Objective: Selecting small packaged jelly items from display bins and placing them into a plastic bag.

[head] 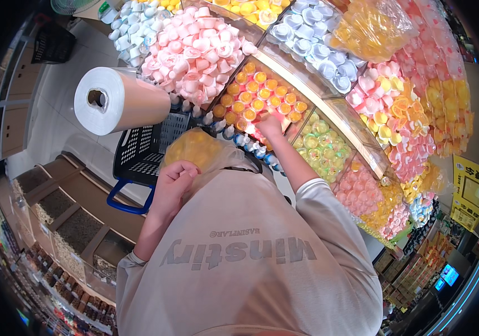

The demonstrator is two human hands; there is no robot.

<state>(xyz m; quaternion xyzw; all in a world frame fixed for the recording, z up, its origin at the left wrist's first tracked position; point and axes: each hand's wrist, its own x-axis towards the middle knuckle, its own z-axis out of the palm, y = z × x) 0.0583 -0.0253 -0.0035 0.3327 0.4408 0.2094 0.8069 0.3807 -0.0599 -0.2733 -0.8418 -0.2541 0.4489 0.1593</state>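
My left hand (174, 185), fingers curled, grips a clear plastic bag (195, 147) in front of my waist. Orange-yellow pieces show through its film. My right hand (269, 126) reaches down into a bin of orange jelly cups (257, 104), at the side nearest me. Its fingertips are partly hidden, and whether they pinch a cup cannot be told. Around that hand a patch of the bin's glowing reddish floor shows between the cups. Right beside this bin are round green-yellow jelly cups (322, 145); pink-white cups (193, 54) are heaped on its other side.
A black shopping basket (138, 155) with a blue handle (128, 206) is at my left, partly behind the bag. Above it sits a large roll of plastic bags (122, 101). Small blue-and-white bottles (252, 145) line the bins' near edge. A wooden rail (327, 107) runs behind the orange cups.
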